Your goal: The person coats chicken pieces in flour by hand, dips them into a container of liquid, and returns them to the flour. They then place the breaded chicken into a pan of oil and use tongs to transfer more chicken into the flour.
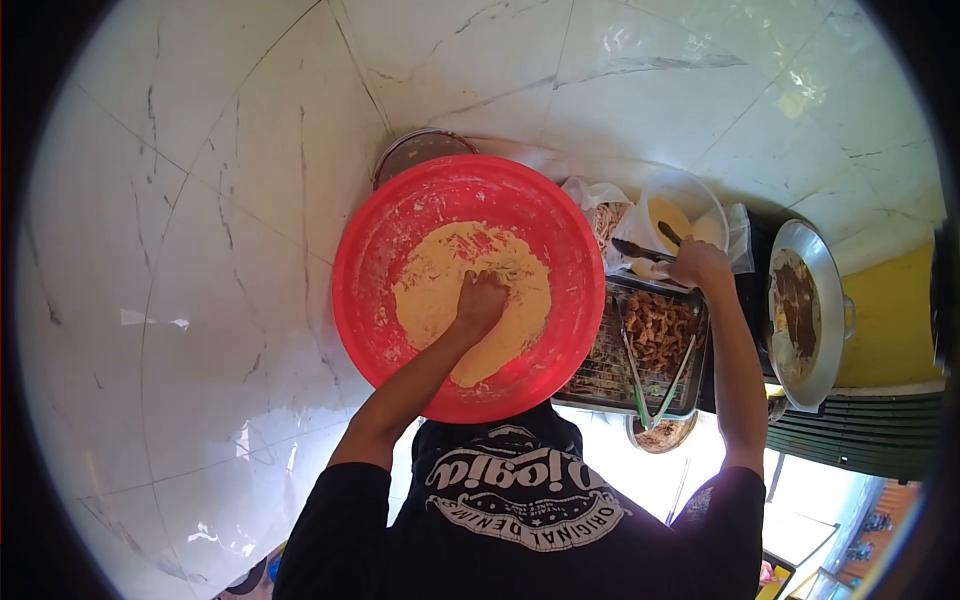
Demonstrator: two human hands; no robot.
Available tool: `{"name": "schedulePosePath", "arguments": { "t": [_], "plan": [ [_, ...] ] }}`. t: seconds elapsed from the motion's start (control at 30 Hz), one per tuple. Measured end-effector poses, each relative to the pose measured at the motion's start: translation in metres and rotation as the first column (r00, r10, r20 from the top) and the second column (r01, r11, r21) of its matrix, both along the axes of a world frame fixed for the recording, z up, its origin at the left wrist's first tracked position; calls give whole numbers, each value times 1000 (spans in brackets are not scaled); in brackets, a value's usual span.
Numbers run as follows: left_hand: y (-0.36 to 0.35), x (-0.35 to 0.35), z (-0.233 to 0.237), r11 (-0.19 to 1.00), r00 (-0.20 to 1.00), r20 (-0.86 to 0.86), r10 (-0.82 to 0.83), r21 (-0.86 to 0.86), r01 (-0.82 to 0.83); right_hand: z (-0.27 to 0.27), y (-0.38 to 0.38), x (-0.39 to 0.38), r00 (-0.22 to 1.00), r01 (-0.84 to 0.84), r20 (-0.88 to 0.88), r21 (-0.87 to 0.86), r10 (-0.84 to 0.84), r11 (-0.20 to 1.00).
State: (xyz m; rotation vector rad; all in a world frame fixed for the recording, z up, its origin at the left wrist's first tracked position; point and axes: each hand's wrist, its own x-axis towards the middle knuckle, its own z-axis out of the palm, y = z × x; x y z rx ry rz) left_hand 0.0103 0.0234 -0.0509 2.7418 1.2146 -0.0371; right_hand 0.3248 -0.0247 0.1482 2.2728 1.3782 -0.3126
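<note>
My left hand [482, 303] reaches down into pale yellow flour [440, 290] in a big red basin [360, 330]. Its fingers are curled and closed, with the tips in the flour; whatever they hold is hidden. My right hand [703, 266] is closed around dark-tipped tongs [642, 250]. The tongs point left, over the edge of a clear plastic tub [712, 205] with yellowish batter in it. A bag of pale strips [608, 218] sits to the left of the tub, close to the tong tips.
A wire rack tray [592, 385] of browned fried pieces [662, 330] lies below the tub, with green-handled tongs [640, 385] across it. Farther right stands a wide metal pan [830, 270] containing dark oil. A bucket [425, 150] is behind the basin, against the tiled wall [250, 200].
</note>
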Motion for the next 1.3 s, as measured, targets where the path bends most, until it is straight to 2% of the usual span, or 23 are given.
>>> {"name": "schedulePosePath", "arguments": {
  "t": [0.07,0.13,0.17,0.2,0.23,0.3,0.33,0.4,0.43,0.5,0.53,0.57,0.6,0.63,0.67,0.7,0.73,0.8,0.87,0.93,1.03,1.13,1.3],
  "plan": [
    [2,-3,-19,997,997,61,-55,66,51,18,-11,-6,999,46,-15,40,-46,998],
    [3,-6,-9,987,986,123,-116,128,100,29,-22,-7,998,52,-56,235,-40,970],
    [7,-10,6,991,951,309,-16,-125,57,39,-28,-10,997,59,-55,230,-47,971],
    [12,-15,19,926,883,452,127,-372,57,50,-32,-14,985,114,-157,292,-70,950],
    [17,-19,20,926,885,451,120,-373,64,54,-36,-17,962,176,-260,350,-85,920],
    [25,-31,21,731,677,551,487,-682,30,50,-45,-18,946,171,-323,436,-24,883],
    [30,-39,22,727,679,547,490,-686,29,48,-50,-20,925,164,-376,519,52,839],
    [39,-52,25,454,637,462,617,-871,191,47,-55,-34,886,173,-450,539,108,824],
    [40,-56,25,454,639,462,615,-870,192,47,-56,-43,840,188,-517,562,164,805],
    [37,-62,28,214,432,330,840,-931,296,52,-56,-61,780,229,-607,506,154,832],
    [34,-64,30,213,429,328,842,-931,295,53,-57,-67,708,259,-692,439,139,860],
    [30,-66,33,242,414,372,831,-911,333,38,-59,-63,690,228,-694,479,206,848],
    [27,-67,39,274,396,417,818,-888,370,37,-57,-69,689,224,-694,481,212,848],
    [26,-68,45,277,393,419,818,-887,368,37,-54,-75,708,127,-667,447,235,886],
    [24,-68,51,416,413,523,746,-849,326,36,-53,-80,724,31,-639,406,260,913],
    [22,-68,53,545,436,612,659,-789,284,29,-53,-84,760,-104,-504,529,411,842],
    [21,-70,51,546,434,613,661,-789,282,26,-50,-87,758,-108,-504,529,414,842],
    [19,-72,53,627,378,712,593,-702,339,25,-40,-96,652,14,-728,291,212,957],
    [12,-75,64,643,383,719,580,-692,328,24,-35,-106,636,24,-745,281,202,959],
    [6,-80,83,659,390,726,566,-683,316,20,-29,-112,530,-15,-823,232,205,973],
    [-1,-86,95,634,419,705,573,-704,319,17,-22,-120,544,-56,-822,165,169,985],
    [-5,-87,100,701,425,757,497,-639,317,6,-19,-122,503,-83,-825,250,257,965],
    [-11,-84,111,615,416,731,541,-681,397,8,-14,-124,505,-109,-829,217,242,970]
  ]
}}
